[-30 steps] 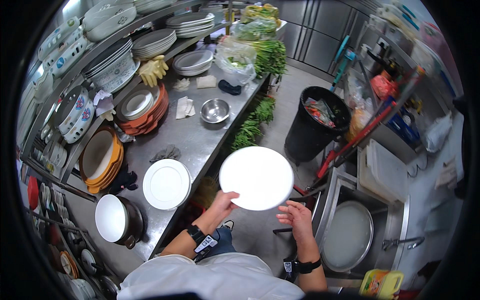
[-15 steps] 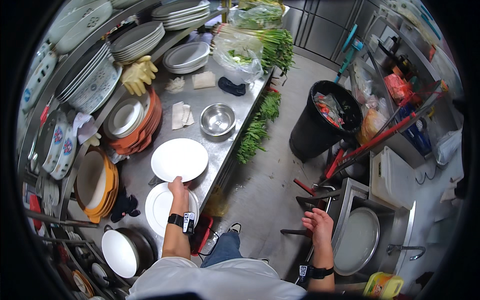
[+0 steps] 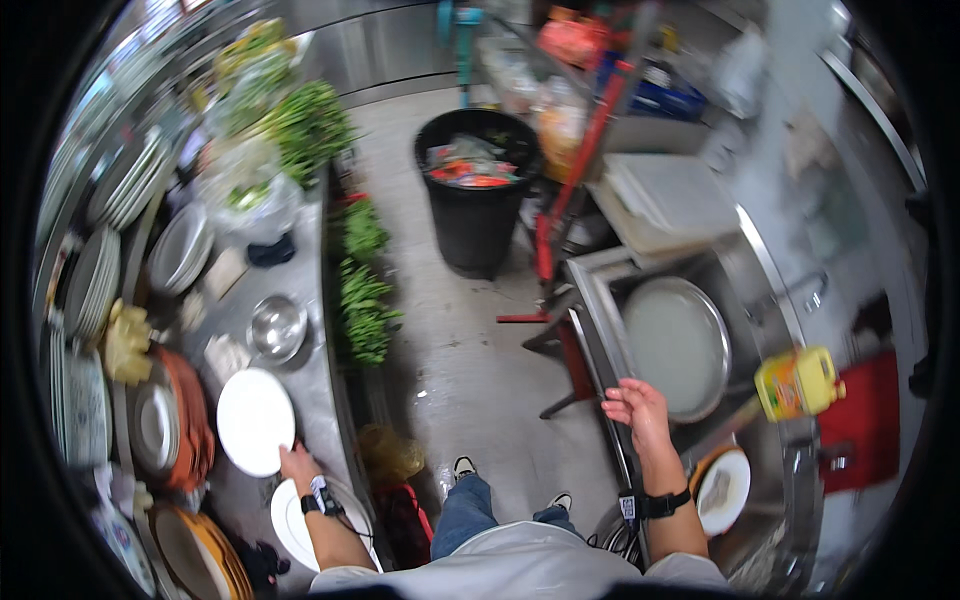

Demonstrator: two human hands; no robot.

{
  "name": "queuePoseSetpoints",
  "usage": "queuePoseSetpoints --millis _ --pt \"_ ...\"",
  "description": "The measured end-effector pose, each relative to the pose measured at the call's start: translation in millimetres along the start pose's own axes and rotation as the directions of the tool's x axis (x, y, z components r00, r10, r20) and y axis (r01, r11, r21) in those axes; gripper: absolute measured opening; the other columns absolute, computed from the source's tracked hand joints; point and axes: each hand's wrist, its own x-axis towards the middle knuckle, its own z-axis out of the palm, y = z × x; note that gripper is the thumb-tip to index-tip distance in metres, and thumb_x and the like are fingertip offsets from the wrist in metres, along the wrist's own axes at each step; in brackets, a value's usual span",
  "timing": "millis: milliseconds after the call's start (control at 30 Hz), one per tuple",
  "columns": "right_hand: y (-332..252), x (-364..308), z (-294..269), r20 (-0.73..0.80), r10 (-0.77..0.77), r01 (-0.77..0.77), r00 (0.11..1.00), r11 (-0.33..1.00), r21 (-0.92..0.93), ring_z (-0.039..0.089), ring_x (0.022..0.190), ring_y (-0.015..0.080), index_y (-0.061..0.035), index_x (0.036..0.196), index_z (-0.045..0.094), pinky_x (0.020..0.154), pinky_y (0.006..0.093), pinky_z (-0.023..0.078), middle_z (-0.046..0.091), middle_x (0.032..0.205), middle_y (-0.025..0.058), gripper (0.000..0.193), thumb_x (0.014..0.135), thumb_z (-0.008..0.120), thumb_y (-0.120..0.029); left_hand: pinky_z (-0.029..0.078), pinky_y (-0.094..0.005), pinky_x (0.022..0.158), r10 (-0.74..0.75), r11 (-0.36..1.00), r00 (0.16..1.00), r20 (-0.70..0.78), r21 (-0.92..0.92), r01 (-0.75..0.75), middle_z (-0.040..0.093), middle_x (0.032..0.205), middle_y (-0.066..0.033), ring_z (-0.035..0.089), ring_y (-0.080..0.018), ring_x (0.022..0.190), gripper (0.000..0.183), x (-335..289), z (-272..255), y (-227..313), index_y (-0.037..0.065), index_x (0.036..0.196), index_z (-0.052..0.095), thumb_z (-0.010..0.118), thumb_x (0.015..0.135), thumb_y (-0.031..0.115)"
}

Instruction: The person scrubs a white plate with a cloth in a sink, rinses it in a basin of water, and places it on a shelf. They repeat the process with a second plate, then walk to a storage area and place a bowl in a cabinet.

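My left hand [image 3: 299, 470] is closed on the rim of a white oval plate [image 3: 255, 422] at the steel table's near part. I cannot tell whether the plate rests on the table or is slightly raised. Partly under my left forearm lies another white plate [image 3: 292, 525]. A small steel bowl [image 3: 277, 328] stands just beyond the held plate. My right hand [image 3: 640, 412] is empty, fingers loosely apart, over the near edge of the steel sink [image 3: 612, 345]. In that sink sits a large round basin [image 3: 676, 345] of cloudy water.
Stacked plates [image 3: 180, 250] and orange-rimmed dishes [image 3: 190, 420] crowd the left side. Leafy greens [image 3: 310, 130] lie at the table's far end. A black bin [image 3: 478, 215] with waste stands on the floor ahead. A yellow jug [image 3: 797, 384] is beside the sink, near a plate [image 3: 722, 490] in the second basin.
My view has swung to the right, bringing more of the sinks into sight. My left hand stays at the plate's rim; my right hand remains empty beside the sink.
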Motion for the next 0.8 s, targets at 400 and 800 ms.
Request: queuePoseSetpoints --millis 400,800 --pt "63 -76 -328 -0.465 0.088 0.064 0.881 0.951 0.302 0.067 0.076 0.0256 0.0038 0.112 0.051 0.066 0.0333 0.057 0.065 0.098 0.0195 0.025 0.09 0.048 -0.008 0.059 -0.0297 0.074 -0.264 0.722 0.5 0.825 -0.175 0.67 0.066 0.09 -0.0138 0.066 -0.0236 0.082 0.021 -274 180 59 -0.005 0.098 0.059 0.049 0.094 0.013" --pt "301 -135 -611 -0.728 0.271 -0.553 0.63 0.814 -0.175 0.036 0.13 0.0387 0.005 0.137 0.036 0.108 0.039 0.031 0.039 0.138 0.027 0.065 0.083 0.055 -0.027 0.055 -0.0345 0.074 -0.598 0.802 -0.611 0.519 0.375 -0.465 0.065 0.103 -0.0148 0.066 -0.0251 0.085 0.03 -912 106 -7 0.007 0.118 0.054 0.058 0.089 0.015"
